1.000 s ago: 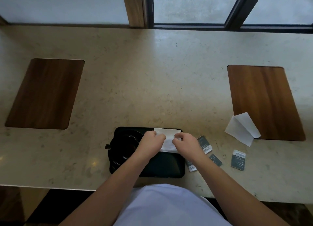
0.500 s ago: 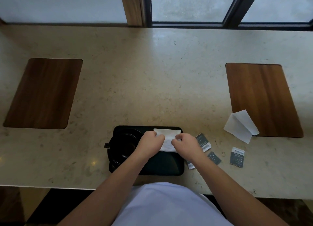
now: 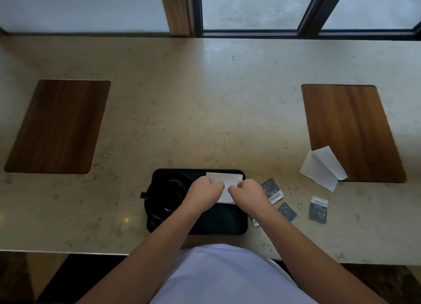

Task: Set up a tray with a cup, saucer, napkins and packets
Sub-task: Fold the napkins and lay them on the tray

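A black tray point(image 3: 223, 221) lies at the near edge of the stone counter. A black cup point(image 3: 166, 195) on a black saucer point(image 3: 151, 220) stands in its left half. A white napkin point(image 3: 225, 183) lies over the tray's far right part. My left hand point(image 3: 204, 193) pinches the napkin's left side and my right hand point(image 3: 247, 193) pinches its right side. Several dark grey packets point(image 3: 317, 209) lie on the counter just right of the tray; one is partly hidden by my right wrist. A second white napkin point(image 3: 322, 168) lies further right.
Two dark wooden inlays sit in the counter, one at the left point(image 3: 57, 126) and one at the right point(image 3: 350, 130); the second napkin overlaps the right one's near corner. A window frame point(image 3: 307, 9) runs along the far edge.
Both hands stay on the napkin over the tray with only slight finger shifts. The camera has tilted a little.
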